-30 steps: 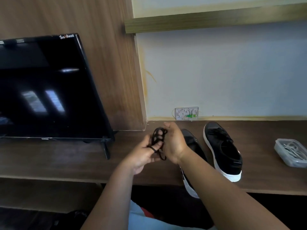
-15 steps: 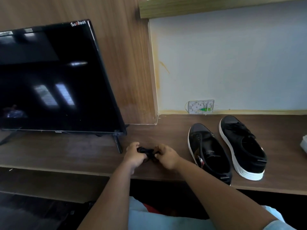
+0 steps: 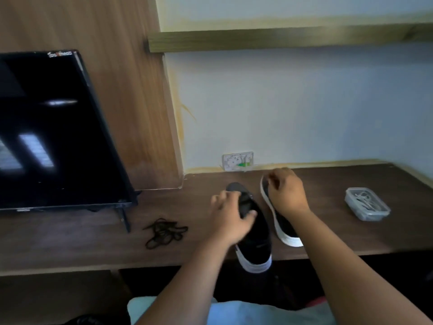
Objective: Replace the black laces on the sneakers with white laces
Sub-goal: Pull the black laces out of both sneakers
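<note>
**Q:** State the condition of each hand, nearest item first.

**A:** The left hand (image 3: 230,216) is over the near shoe (image 3: 254,235). Its fingers curl over the front part of the upper and the thumb lies against the inner side, so it grips the shoe. The shoe's heel overhangs the front edge of the desk (image 3: 339,231). No lace is visible in this shoe; its opening shows dark.

**Q:** And the other hand?

**A:** The right hand (image 3: 287,191) is farther back, over the toe end of the far shoe (image 3: 280,227). Its fingers are curled down toward the upper. The frame is blurred there, and the hand covers the lace area, so whether it pinches a lace or only touches the shoe cannot be told.

**Q:** How do the two shoes lie?

**A:** Side by side, close together, toes pointing to the wall (image 3: 293,109). The far shoe sits just right of the left hand; its white sole shows below the right wrist.

**Q:** Locate the laces.

**A:** The black lace (image 3: 165,232) lies loose in a tangle on the desk, left of the left hand and apart from it. The white laces (image 3: 364,200) are in a clear box (image 3: 367,215), right of the right hand and well apart.

**Q:** Items beyond the hands?

**A:** A screen (image 3: 54,137) stands left of the tangle and behind it. A socket (image 3: 237,160) is on the wall, just beyond the right hand. A shelf (image 3: 281,39) runs along the wall above.
</note>
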`<state>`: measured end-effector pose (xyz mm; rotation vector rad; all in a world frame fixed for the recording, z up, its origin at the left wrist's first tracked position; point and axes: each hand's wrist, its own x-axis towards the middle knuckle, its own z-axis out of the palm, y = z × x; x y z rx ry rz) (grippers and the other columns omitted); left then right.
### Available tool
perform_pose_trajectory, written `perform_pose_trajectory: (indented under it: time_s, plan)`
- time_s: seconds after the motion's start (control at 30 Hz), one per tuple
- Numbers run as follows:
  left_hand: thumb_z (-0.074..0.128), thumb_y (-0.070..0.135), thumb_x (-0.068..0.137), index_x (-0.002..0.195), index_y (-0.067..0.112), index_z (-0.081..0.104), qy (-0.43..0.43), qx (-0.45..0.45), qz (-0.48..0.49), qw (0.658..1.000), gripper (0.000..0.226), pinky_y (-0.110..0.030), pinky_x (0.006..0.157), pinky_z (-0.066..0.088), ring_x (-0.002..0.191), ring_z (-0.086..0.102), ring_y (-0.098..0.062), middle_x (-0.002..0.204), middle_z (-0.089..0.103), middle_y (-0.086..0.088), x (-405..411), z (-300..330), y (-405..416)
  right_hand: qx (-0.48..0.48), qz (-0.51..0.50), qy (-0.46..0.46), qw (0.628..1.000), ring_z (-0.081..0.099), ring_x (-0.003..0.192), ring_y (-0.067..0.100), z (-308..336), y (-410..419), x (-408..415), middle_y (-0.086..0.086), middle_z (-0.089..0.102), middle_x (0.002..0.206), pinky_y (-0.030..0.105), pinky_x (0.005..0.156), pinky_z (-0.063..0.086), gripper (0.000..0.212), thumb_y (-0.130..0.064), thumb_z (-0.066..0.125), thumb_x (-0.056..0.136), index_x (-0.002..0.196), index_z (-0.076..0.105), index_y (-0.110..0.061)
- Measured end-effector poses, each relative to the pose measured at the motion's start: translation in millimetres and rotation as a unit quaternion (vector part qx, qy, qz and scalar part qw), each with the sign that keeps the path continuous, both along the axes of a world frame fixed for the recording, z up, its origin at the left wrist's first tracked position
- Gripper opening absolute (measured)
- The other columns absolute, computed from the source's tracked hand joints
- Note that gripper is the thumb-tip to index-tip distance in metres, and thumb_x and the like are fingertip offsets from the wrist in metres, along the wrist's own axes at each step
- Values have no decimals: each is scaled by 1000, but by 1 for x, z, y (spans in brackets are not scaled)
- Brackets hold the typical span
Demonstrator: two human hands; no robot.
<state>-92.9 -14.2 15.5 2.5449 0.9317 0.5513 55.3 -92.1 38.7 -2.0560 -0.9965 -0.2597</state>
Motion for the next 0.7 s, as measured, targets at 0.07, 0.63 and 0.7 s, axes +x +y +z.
perform_pose_trajectory:
  time_s: [0.07, 0.63, 0.7]
  plan:
    - [62, 64, 75, 132, 17, 43, 41, 33, -73, 996, 76, -39, 106, 33, 124, 36, -31, 131, 42, -7, 29, 1, -38, -138, -46, 21, 989, 58, 94, 35, -13, -25, 24, 14, 60, 101, 32, 79, 44, 16, -18, 64, 84, 97, 67, -8]
    - [61, 5, 86, 140, 9, 34, 303, -39, -23, 952, 60, -45, 105, 39, 142, 20, -35, 160, 1, -9, 71, -10, -33, -423, 142, 73, 892, 57, 75, 31, -15, -78, 21, 23, 62, 94, 37, 64, 49, 42, -22, 79, 75, 102, 64, 6]
    - [63, 16, 88, 140, 11, 37, 312, -45, -18, 949, 59, -46, 107, 37, 141, 21, -35, 159, 9, -8, 72, -10, -30, -413, 154, 88, 893, 57, 73, 29, -15, -81, 23, 22, 62, 89, 38, 63, 47, 48, -34, 81, 75, 94, 63, 6]
